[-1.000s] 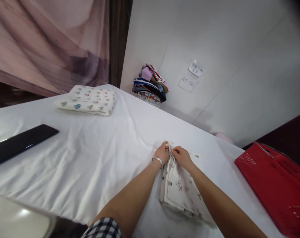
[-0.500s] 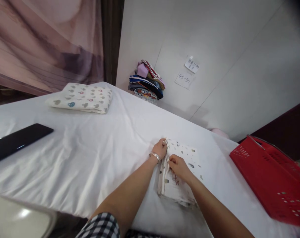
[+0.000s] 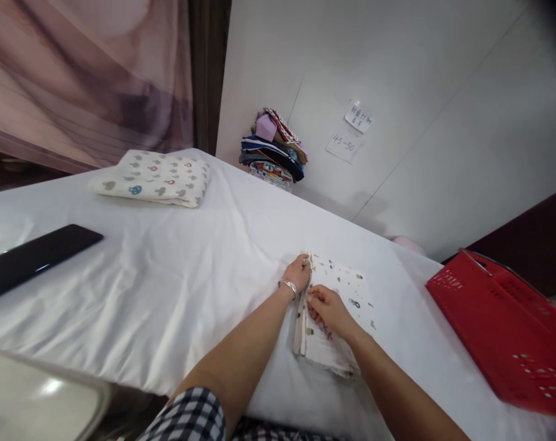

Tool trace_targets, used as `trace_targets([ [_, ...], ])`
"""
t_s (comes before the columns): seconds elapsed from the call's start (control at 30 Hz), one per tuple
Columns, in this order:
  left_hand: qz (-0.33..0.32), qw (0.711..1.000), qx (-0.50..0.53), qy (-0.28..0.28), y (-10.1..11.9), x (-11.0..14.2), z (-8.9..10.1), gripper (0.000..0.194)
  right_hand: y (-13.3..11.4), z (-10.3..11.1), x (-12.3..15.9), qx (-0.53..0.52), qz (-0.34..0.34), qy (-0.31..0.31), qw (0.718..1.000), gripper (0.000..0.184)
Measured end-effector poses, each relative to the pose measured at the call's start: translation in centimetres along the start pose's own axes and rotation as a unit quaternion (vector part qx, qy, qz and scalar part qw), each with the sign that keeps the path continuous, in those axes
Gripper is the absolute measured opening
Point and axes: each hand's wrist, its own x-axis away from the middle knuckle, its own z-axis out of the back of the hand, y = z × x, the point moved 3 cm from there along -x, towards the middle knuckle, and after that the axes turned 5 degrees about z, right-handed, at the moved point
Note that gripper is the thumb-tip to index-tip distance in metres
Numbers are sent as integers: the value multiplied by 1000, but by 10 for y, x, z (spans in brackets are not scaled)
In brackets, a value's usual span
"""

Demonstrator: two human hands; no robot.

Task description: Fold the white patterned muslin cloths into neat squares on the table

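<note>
A white printed cloth (image 3: 346, 294), folded into layers, lies flat on the white-covered table (image 3: 167, 288). My left hand (image 3: 299, 272), with a bracelet at its wrist, is closed on the cloth's far left corner. Partway down the same left edge, my right hand (image 3: 328, 309) has its fingers closed on the fold, palm low over the printed top. The fingertips of both hands are partly hidden. Farther back on the left, a second folded cloth (image 3: 160, 177) with a mushroom-like print lies apart from both hands.
A red perforated plastic basket (image 3: 502, 343) stands at the right. A black glossy flat object (image 3: 43, 254) lies at the left. Beyond the far edge, folded clothes (image 3: 273, 147) are piled against the wall, near paper notes (image 3: 344, 144). A pale glossy surface (image 3: 34, 398) is at lower left.
My right hand has shifted slightly left along the cloth's edge, and the edge lies flatter. My left hand keeps its place at the far corner.
</note>
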Motion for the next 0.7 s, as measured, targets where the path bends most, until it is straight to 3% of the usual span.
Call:
trace_targets([
  [0.13, 6, 1000, 9, -6, 2, 2, 2, 30, -4, -5, 9, -32, -1, -4, 999, 15],
  [0.4, -8, 999, 2, -38, 2, 5, 1, 60, -18, -5, 21, -63, 15, -39, 997, 10],
  [0.53, 3, 999, -22, -49, -2, 3, -2, 57, -21, 1, 21, -60, 20, -66, 996, 11],
  [0.6, 6, 998, -33, -46, -3, 1, -4, 51, -20, 7, 15, -61, 48, -45, 996, 13],
  [0.7, -8, 998, -40, -37, -5, 1, -6, 47, -13, 24, -2, -28, 103, 60, 993, 16],
])
